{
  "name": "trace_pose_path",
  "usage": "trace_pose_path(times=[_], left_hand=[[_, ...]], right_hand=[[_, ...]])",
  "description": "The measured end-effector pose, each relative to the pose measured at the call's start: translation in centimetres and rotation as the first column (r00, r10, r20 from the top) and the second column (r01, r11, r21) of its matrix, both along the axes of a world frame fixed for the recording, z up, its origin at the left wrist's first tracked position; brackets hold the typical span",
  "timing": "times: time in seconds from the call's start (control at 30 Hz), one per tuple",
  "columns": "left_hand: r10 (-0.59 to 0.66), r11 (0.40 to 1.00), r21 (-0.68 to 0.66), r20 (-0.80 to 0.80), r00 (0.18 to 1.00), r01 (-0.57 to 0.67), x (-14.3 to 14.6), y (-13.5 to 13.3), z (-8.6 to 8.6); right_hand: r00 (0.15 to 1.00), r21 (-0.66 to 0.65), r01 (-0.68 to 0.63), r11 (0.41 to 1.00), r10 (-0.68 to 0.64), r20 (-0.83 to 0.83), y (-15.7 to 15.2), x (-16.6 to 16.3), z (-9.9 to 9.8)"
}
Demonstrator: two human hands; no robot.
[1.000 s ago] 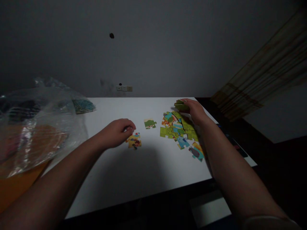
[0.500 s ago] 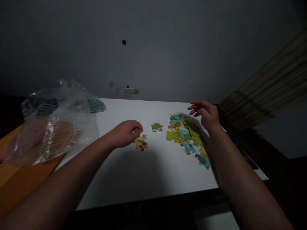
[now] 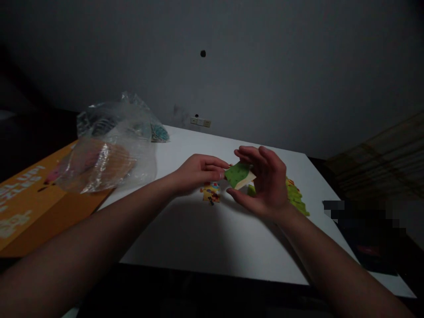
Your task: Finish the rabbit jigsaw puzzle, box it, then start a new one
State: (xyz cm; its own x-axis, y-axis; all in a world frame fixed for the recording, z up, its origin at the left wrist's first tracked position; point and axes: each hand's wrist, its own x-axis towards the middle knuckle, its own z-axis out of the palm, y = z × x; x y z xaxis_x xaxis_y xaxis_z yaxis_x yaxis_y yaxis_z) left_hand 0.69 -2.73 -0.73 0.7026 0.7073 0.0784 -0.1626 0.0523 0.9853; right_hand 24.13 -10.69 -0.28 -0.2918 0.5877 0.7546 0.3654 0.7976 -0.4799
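Note:
Between thumb and fingers, my left hand [image 3: 202, 172] pinches the left edge of a green puzzle piece [image 3: 237, 173] with a cream border, tilted above the table. My right hand [image 3: 265, 185] is cupped around the piece's right side, its thumb and fingers apart; firm contact is not visible. Just below my left hand lie joined-looking yellow puzzle pieces [image 3: 211, 194] with small coloured figures. Behind my right hand and wrist, a heap of green and yellow puzzle pieces [image 3: 297, 198] is partly hidden.
The pieces lie on a white table [image 3: 185, 238]. On the left, a clear plastic bag [image 3: 132, 154] rests partly over an orange box [image 3: 29, 194] with white lettering. A dark object [image 3: 371, 247] sits at the right edge. A wall with sockets [image 3: 200, 122] stands behind.
My right hand has come left from the heap to the middle. My left hand has lifted off the yellow pieces and now grips a green piece between both hands. The view has shifted left.

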Motion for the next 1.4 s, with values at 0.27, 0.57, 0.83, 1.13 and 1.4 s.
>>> trace_pose_path(times=[0.27, 0.57, 0.83, 1.13, 1.4], left_hand=[[0.042, 0.999, -0.033, 0.088, 0.995, -0.039, 0.4, -0.3, 0.0], [0.184, 0.982, 0.044, 0.002, 0.983, -0.184, 1.1, -0.2, -0.3], [0.411, 0.91, 0.07, -0.008, 0.912, -0.41, 0.7, 0.8, -0.3], [0.334, 0.933, 0.186, -0.136, 0.933, -0.307, 2.3, -0.1, -1.3], [0.379, 0.88, 0.378, -0.191, 0.906, -0.288, 1.0, 1.2, -1.7]], right_hand=[[0.997, -0.009, 0.06, 0.998, -0.06, -0.048, 0.5, -0.1, -1.0], [0.995, -0.028, 0.09, 0.996, -0.088, 0.05, 0.8, 0.6, -0.8], [0.965, -0.383, 0.211, 0.899, -0.253, -0.063, 2.1, 3.7, 0.1], [0.962, -0.623, 0.072, 0.779, -0.218, -0.162, 3.0, 2.6, -0.7], [0.862, -0.717, 0.259, 0.647, -0.489, -0.129, 4.0, 5.1, -0.4]])
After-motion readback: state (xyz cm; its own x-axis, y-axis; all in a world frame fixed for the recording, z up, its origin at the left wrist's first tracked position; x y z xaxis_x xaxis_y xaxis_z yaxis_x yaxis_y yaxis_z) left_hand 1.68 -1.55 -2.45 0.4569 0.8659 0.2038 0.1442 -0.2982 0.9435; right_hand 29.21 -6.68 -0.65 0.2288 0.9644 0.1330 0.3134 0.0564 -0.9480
